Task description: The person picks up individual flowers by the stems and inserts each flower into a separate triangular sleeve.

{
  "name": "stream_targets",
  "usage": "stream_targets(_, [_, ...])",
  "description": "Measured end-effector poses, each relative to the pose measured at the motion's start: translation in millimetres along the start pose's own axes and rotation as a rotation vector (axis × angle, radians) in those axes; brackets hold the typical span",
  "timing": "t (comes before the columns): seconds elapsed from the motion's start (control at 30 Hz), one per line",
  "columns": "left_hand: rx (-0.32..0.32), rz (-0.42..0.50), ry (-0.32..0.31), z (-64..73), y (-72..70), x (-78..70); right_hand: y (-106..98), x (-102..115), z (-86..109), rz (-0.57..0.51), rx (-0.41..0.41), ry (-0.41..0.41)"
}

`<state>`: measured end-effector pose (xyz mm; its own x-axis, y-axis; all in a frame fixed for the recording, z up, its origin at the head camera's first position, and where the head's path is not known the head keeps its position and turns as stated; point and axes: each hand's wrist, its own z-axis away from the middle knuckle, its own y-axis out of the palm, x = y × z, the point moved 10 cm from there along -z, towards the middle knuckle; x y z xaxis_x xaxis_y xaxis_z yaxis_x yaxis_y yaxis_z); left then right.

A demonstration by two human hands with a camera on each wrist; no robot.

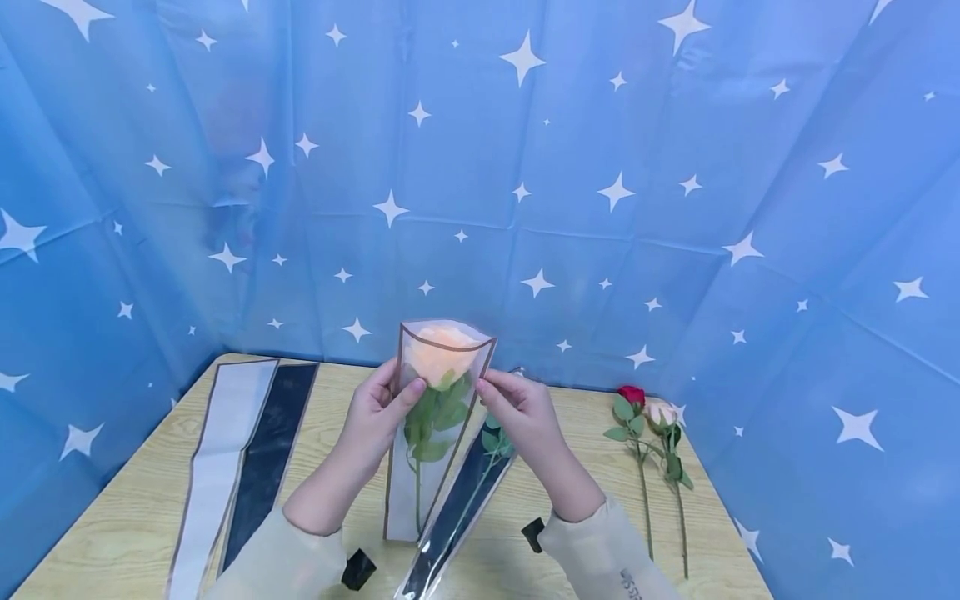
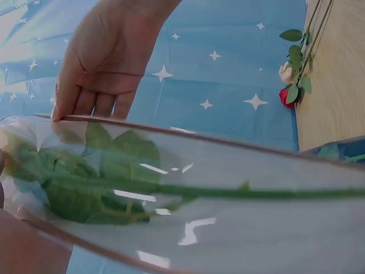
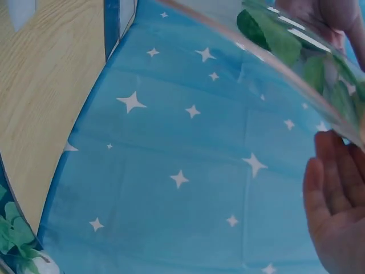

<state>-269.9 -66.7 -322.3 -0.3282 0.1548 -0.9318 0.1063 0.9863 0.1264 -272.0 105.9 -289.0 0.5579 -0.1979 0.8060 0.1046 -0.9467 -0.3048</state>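
Letters (image 1: 629, 585) were seen on the right sleeve (image 1: 600, 550) (too small to be read). A clear bag (image 1: 401, 500) holding a peach rose (image 1: 444, 360) was pinched by the left hand (image 1: 378, 404) and right hand (image 1: 527, 408) above the table (image 1: 588, 429). Blue cloth (image 1: 465, 158) was hung behind.

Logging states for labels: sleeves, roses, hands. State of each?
Left hand: gripping held sleeve's edge
Right hand: pinching its other edge
Held sleeve: raised, rose inside
Peach rose: sleeved, bloom up
Filled dark sleeve: lying, flower inside
White sleeve: flat, no flower visible
Dark sleeve: flat, no flower visible
Red rose: lying unwrapped
Pale rose: lying unwrapped
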Motion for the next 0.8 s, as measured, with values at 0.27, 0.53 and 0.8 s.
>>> stream_targets(0.27, [0.085, 0.003, 0.001, -0.3, 4.0, 2.9, -15, 5, -3.4, -0.071, -0.173, 0.026])
stream_targets(0.53, [0.274, -0.145, -0.218, 16.1, 13.2, 63.3, -37, -6, -2.5, -0.220, -0.342, 0.118])
stream_targets(0.8, [0.513, -0.257, -0.339, 53.1, 14.1, 132.4, -64, -26, 0.0, -0.317, -0.475, 0.175])
